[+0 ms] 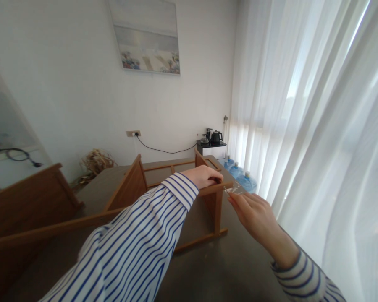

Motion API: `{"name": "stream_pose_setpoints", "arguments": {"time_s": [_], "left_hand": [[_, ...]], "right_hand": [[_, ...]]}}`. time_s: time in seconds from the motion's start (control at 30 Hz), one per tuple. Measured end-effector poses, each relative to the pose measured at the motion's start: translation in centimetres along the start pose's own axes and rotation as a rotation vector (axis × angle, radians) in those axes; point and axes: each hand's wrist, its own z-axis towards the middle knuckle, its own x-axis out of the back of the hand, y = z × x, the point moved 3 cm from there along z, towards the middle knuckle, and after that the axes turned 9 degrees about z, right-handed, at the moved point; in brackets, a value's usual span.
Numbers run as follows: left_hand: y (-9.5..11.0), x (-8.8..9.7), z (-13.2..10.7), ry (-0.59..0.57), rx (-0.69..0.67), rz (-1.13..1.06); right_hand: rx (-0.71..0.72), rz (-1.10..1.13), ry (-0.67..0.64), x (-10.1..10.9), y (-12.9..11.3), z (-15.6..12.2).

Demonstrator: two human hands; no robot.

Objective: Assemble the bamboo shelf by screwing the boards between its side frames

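Note:
A brown wooden shelf frame (218,209) lies on its side across the dark table. Over the end of its upper rail, my left hand (206,176) is closed with curled fingers, gripping the wood. Just right of that corner, my right hand (252,212) pinches a thin metal rod (226,191), whose tip meets the end of the rail. Most of the rod is hidden by my fingers, so its exact kind is unclear. Slatted or flat wooden panels (130,184) stand between the frame's rails further left. Small white scraps (236,187) lie on the table behind my right hand.
The table (233,268) spreads beneath the frame. Another wooden panel (28,197) rises at the left. Beyond the table are a small cabinet (219,150) with a black kettle (216,136), blue water bottles (246,181) and a dried plant bundle (97,161). White curtains (327,126) hang at the right.

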Motion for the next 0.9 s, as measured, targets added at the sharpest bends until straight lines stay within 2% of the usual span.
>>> {"name": "stream_pose_setpoints", "arguments": {"time_s": [0.13,0.37,0.73,0.9], "left_hand": [[0.0,0.0,0.0,0.015,0.002,-0.011],[-0.2,-0.1,0.0,0.027,0.010,-0.027],[0.1,0.1,0.0,0.020,0.016,-0.023],[0.0,0.0,-0.1,0.010,0.003,-0.030]], "right_hand": [[0.030,-0.074,-0.032,-0.3,-0.4,0.1],[-0.069,-0.061,0.082,-1.2,-0.9,-0.2],[-0.113,-0.034,0.118,-1.2,-0.7,-0.3],[-0.064,-0.070,0.060,-0.6,-0.8,-0.5]]}}
